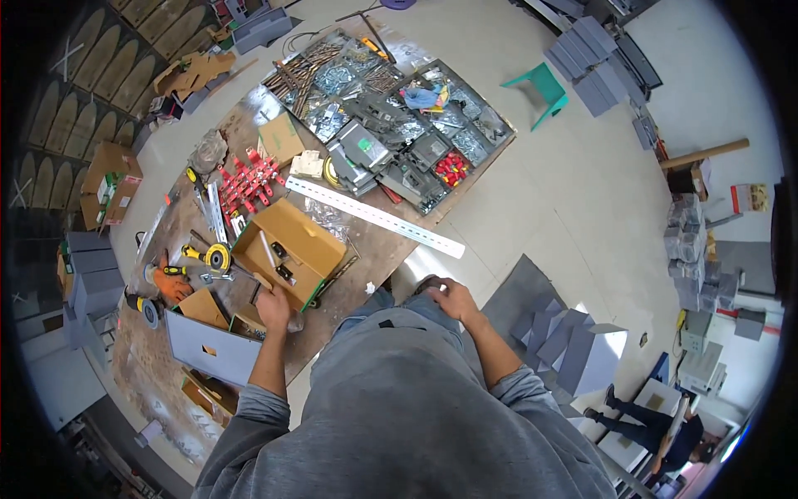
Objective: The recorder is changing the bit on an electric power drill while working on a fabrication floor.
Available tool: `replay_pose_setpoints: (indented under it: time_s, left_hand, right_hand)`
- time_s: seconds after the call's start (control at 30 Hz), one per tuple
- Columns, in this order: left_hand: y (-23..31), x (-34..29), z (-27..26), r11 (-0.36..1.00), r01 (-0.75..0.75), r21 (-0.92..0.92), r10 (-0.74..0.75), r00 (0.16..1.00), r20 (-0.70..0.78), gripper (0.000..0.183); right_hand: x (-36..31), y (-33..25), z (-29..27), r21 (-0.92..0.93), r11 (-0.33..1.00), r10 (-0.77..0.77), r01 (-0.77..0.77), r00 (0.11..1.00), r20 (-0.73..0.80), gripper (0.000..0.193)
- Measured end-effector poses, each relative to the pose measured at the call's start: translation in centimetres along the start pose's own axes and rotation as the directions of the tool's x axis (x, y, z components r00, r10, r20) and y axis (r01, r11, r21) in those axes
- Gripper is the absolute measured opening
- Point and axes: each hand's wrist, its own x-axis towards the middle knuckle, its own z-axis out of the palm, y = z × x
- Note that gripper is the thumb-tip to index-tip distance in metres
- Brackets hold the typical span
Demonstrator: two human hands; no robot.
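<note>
Though cardboard, crisply rectangular box [306,234].

Open brown cardboard box [302,249], black parts [283,272] inside, angled on worktable [150,358]

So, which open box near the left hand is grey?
The grey box, left of the left hand, showing a small hole; the cardboard box beyond the hand is brown.
</note>
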Motion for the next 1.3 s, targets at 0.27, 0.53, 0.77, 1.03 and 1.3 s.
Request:
replay_pose_setpoints:
  time_s: [0.27, 0.53, 0.77, 1.03, 1.3]
  left_hand:
    - [3.5, 1.2, -1.0, 0.984, 0.171, 0.042, -0.173, 0.982, 0.072, 0.049]
    - [14.8, 1.8, -1.7, 0.945, -0.315, 0.091, 0.328, 0.903, -0.279, 0.049]
    - [27.6, -5.2, 5.5, 0.878, -0.456, -0.143, 0.469, 0.765, 0.441, 0.041]
    - [32.4, -10.2, 11.6, 0.884, -0.468, -0.008, 0.416, 0.779, 0.468, 0.041]
    - [35.1, -11.6, 13.3, 0.895, -0.445, 0.009, 0.389, 0.791, 0.472, 0.04]
  right_hand:
    - [-3.2, 14.4, 0.9, 0.629, 0.669, 0.575, -0.395, 0.812, -0.101, 0.037]
    - [-7.5, 25.0, 1.1, 0.598, 0.63, 0.684, -0.495, 0.718, -0.127, 0.036]
    - [-9.8, 30.1, -2.8, 0.707, 0.546, 0.672, -0.449, 0.738, -0.051, 0.037]
    - [-13.1, 38.0, -13.8, 0.824, 0.384, 0.72, -0.416, 0.693, 0.015, 0.028]
    - [-8.4, 43.2, -23.3, 0.844, 0.375, 0.692, -0.384, 0.722, 0.021, 0.028]
